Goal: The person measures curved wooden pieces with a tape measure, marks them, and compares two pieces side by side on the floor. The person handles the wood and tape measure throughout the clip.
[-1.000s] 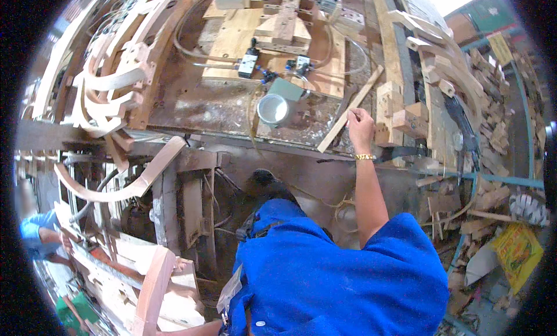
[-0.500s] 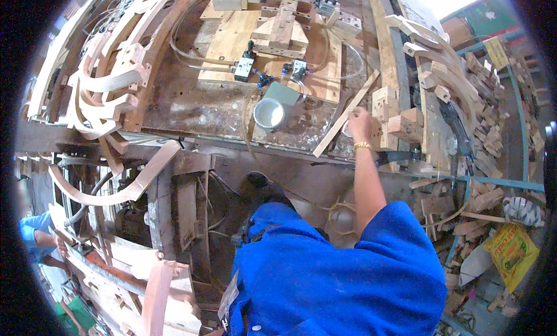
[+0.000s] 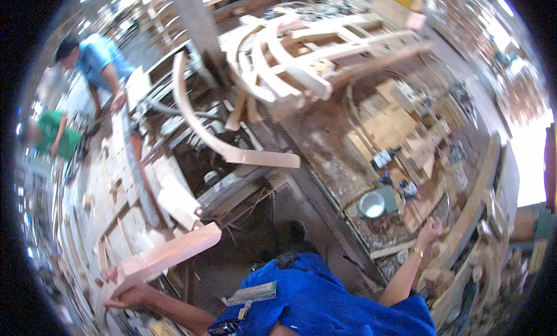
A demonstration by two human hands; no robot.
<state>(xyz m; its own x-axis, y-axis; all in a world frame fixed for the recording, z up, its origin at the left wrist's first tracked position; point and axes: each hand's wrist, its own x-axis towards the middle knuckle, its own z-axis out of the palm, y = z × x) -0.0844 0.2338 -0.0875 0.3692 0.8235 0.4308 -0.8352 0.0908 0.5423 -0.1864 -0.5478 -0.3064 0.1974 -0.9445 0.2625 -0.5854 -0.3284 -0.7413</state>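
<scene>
My left hand is wrapped round one end of a pale pinkish curved wooden piece, with fingertips showing beyond its edge. The piece points up and to the right, low at the left of the view. My right hand is over the near right part of the workbench, its fingers curled together. Whatever is in them, if anything, is too small and blurred to make out. By its wrist lies a thin wooden strip. A round cup with white contents stands farther left of that hand.
A wooden jig with air valves and hoses sits on the bench. Several curved wooden parts are stacked at its left end; another curved part juts out nearer. A person in light blue and one in green are at far left.
The view has swung left, so the bench now lies to the right. My left hand and its curved wooden piece have come into sight. My right hand stays near the strip.
</scene>
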